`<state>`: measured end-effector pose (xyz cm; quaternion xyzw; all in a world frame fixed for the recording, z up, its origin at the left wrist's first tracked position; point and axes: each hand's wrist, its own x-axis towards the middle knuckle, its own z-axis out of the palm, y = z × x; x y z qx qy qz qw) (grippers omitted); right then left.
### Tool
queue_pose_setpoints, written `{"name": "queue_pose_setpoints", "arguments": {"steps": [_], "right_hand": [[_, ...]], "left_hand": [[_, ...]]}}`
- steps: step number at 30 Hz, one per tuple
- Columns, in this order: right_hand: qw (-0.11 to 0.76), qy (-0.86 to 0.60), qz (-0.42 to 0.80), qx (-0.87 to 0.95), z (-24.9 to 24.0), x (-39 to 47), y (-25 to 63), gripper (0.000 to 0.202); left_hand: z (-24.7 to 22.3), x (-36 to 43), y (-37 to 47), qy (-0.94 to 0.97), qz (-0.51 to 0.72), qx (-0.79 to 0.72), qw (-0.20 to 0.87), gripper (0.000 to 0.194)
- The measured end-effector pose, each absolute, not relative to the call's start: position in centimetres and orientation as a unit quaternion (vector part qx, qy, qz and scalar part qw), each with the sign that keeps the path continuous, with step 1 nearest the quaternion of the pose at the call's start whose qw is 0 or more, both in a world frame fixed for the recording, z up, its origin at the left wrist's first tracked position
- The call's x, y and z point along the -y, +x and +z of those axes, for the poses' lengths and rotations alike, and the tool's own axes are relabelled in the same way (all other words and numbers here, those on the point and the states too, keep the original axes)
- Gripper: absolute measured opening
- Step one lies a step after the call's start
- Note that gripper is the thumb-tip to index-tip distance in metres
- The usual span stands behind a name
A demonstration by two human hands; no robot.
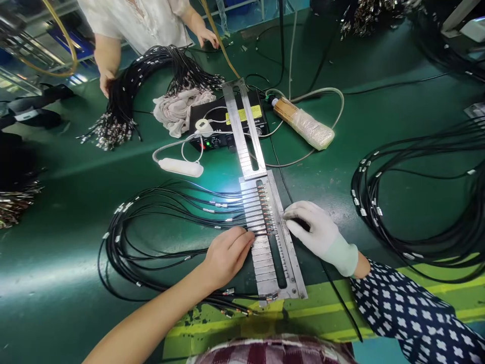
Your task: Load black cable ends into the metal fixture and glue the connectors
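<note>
Across the green counter (60, 288) lies a slotted metal fixture (264, 264), long axis running away from the person. Black cables (112, 255) sit side by side in its farther slots, their lengths looping out to its left. Left hand (229, 254), bare, at the fixture's left edge, fingertips pinched on one cable (260, 233). Right hand (320, 235), white-gloved, fingertips touching the fixture's right rail; whether it grips, cannot tell. Hands apart, fixture between. Beyond the fixture's far end: slotted plate (235, 121) over a black box (200, 112). Well right of the fixture: coiled cables (464, 227).
</note>
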<state>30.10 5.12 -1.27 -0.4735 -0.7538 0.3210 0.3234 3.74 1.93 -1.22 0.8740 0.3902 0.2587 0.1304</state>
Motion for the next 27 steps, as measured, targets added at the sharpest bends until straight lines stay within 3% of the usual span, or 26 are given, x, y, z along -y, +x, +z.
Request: {"name": "queue_pose_setpoints", "arguments": {"steps": [9, 14, 19, 23, 27], "right_hand": [[0.33, -0.47, 0.313, 0.756, -1.29, -5.09, 30.12, 0.009], [0.323, -0.473, 0.318, 0.756, -1.07, -5.16, 30.12, 0.01], [0.32, -0.475, 0.317, 0.756, -0.92, -5.11, 30.07, 0.011], [0.318, -0.475, 0.318, 0.756, -0.92, -5.05, 30.08, 0.011], [0.313, -0.477, 0.321, 0.756, -0.94, -5.08, 30.12, 0.011]], "left_hand": [[-1.54, -1.5, 3.78, 0.875, 0.262, -0.385, 0.133, 0.017], [-1.19, -1.6, 4.23, 0.795, 0.314, -0.434, 0.285, 0.01], [-1.24, -1.97, 4.36, 0.753, 0.332, -0.456, 0.338, 0.007], [-1.41, -2.1, 4.27, 0.759, 0.316, -0.461, 0.334, 0.008], [-1.84, -1.65, 3.9, 0.819, 0.293, -0.421, 0.257, 0.014]]}}
